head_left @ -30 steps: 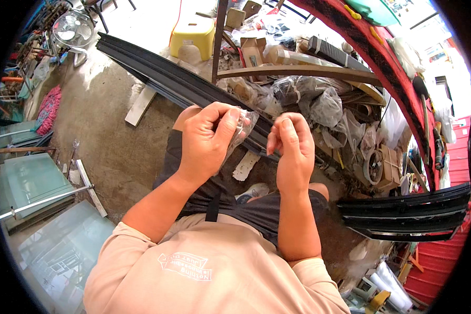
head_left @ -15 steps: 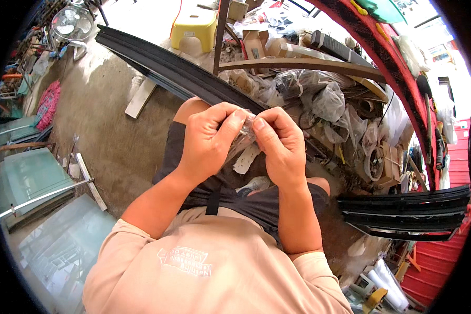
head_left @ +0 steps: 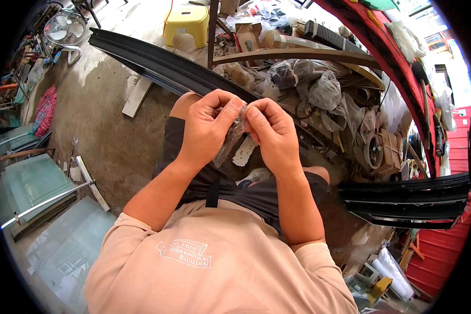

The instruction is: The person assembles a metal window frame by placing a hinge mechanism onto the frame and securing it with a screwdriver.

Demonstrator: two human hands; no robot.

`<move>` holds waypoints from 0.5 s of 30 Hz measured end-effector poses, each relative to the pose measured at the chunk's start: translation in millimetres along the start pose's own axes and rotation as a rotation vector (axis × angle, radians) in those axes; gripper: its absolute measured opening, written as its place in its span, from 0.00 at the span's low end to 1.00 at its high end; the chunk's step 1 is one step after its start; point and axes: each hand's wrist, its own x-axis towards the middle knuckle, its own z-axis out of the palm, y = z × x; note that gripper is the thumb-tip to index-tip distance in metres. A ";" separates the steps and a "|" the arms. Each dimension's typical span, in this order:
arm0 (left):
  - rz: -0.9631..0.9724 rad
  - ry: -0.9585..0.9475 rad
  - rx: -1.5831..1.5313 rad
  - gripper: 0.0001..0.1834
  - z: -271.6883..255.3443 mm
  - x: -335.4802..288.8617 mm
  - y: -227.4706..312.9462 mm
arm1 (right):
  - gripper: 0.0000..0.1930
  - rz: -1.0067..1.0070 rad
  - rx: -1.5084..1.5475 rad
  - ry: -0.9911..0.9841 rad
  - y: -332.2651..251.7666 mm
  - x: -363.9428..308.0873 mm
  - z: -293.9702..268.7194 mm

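Observation:
Above my lap, my left hand point(head_left: 206, 128) and my right hand point(head_left: 273, 135) meet at a small clear plastic bag point(head_left: 229, 144). Each hand pinches the bag's upper end between thumb and bent fingers. The crinkled lower part of the bag hangs beneath my left hand; what it contains is too small to make out. Long black metal profiles point(head_left: 157, 62) run diagonally just beyond my hands, from far left toward the right. Below my fingers lies a worn whitish strip point(head_left: 244, 152).
Glass sheets point(head_left: 63, 246) lie at the left. A yellow stool point(head_left: 186, 27) and a fan point(head_left: 64, 28) stand far off. Bagged clutter point(head_left: 324, 94) fills the far right, under a brown bar point(head_left: 298, 55). More black profiles point(head_left: 405, 201) jut in at the right.
Both hands have shifted slightly away from my body and to the left, still pinching the bag. More of the crinkled bag now shows below my left hand.

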 end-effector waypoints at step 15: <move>-0.219 -0.114 -0.203 0.10 -6.8 4.0 -3.2 | 0.07 -0.590 -0.850 0.091 -2.5 -0.4 11.9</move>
